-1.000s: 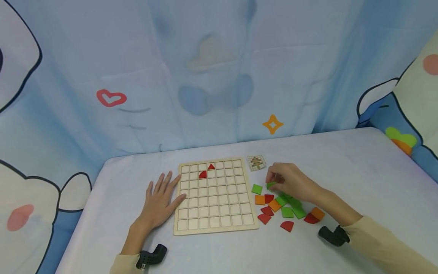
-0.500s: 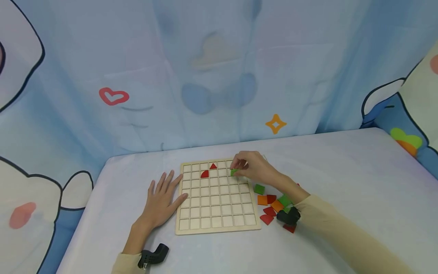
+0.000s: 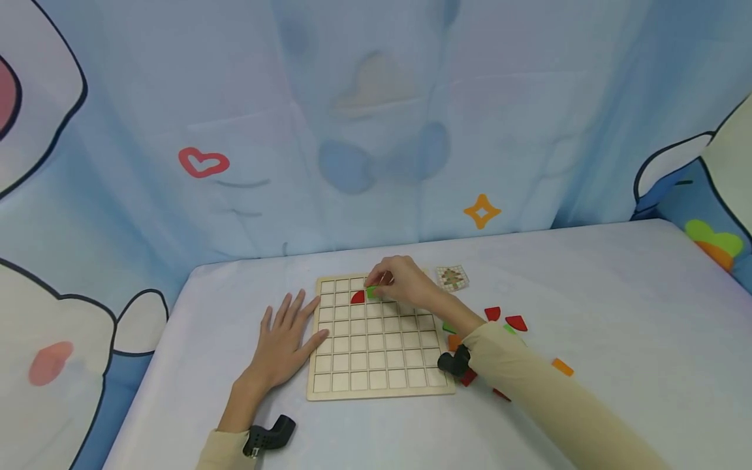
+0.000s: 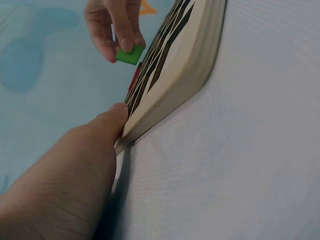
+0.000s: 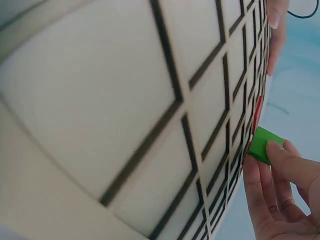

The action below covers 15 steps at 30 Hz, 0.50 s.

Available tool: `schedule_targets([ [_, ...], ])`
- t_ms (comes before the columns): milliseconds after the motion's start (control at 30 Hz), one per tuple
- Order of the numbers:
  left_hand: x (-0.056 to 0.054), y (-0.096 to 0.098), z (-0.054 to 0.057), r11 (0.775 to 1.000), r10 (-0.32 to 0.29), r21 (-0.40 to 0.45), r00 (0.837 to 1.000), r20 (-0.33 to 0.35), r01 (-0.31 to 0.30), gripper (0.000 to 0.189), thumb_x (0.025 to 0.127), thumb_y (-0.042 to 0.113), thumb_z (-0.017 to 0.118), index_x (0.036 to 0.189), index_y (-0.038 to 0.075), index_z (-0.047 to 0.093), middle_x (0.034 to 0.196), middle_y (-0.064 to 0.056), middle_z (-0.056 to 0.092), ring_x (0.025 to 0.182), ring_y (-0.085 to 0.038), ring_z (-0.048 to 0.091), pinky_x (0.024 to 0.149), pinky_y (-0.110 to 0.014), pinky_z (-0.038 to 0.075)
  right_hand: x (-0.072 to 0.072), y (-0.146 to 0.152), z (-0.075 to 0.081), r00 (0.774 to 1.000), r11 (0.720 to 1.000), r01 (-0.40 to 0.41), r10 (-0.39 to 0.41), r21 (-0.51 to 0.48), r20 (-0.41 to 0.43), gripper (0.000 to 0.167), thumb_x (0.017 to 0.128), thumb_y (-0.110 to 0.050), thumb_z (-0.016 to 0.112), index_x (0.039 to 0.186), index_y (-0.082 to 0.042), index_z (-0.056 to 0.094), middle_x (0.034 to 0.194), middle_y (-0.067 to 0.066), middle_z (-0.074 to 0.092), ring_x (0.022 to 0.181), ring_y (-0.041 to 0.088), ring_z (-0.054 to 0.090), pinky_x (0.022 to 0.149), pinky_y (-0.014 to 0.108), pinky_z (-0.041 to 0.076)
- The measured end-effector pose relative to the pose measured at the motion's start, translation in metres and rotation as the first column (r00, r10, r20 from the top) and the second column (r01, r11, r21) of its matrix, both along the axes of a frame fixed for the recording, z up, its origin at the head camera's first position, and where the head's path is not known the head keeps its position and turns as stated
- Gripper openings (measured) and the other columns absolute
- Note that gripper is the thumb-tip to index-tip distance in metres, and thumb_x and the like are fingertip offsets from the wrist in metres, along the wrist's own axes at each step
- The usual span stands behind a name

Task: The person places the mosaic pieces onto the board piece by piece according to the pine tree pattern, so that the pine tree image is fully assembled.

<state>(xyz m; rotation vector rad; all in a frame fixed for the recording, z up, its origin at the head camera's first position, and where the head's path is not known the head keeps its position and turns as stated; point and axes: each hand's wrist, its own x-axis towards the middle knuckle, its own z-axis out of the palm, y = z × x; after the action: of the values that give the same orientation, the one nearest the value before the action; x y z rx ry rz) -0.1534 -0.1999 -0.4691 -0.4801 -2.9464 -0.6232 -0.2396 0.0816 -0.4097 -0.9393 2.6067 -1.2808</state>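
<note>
My right hand point(image 3: 405, 282) pinches a green square tile point(image 5: 266, 144) between thumb and fingers over the upper part of the wooden grid board point(image 3: 382, 394). Just left of that tile, a red quarter-round tile point(image 3: 358, 297) sits in a cell of the second row. In the right wrist view the tile's edge is right at the grid, beside some red. My left hand point(image 3: 283, 349) lies flat with fingers spread, its forefinger and thumb at the board's left edge. The left wrist view shows the thumb point(image 4: 107, 125) against the board's side.
A small patterned card point(image 3: 452, 278) lies right of the board's top corner. Loose red tiles point(image 3: 516, 323), an orange tile point(image 3: 563, 367) and green ones are scattered to the right, partly covered by my right sleeve point(image 3: 529, 378). A blue curtain point(image 3: 376, 196) hangs behind the table.
My right hand has carried the green tile leftward from the loose pile to beside the red quarter-round tile. It now hides the red triangle in the top row. My left hand stays at the board's edge.
</note>
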Motion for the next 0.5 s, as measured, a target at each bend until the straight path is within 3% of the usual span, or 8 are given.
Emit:
schedule_targets([
  [500, -0.0002, 0.0, 0.0008, 1.0, -0.005, -0.008, 1.0, -0.008, 0.005, 0.072, 0.102, 0.049, 0.058, 0.163, 0.014, 0.039, 0.171, -0.018, 0.026, 0.159, -0.042, 0.014, 0.122, -0.07, 0.004, 0.0046, -0.0059, -0.0022, 1.0, 0.997, 0.029, -0.029, 0.074, -0.004, 0.011, 0.091, 0.006, 0.076, 0.1, 0.0, 0.08, 0.101, 0.01, 0.07, 0.09, 0.024, 0.068, 0.078, 0.03, 0.058],
])
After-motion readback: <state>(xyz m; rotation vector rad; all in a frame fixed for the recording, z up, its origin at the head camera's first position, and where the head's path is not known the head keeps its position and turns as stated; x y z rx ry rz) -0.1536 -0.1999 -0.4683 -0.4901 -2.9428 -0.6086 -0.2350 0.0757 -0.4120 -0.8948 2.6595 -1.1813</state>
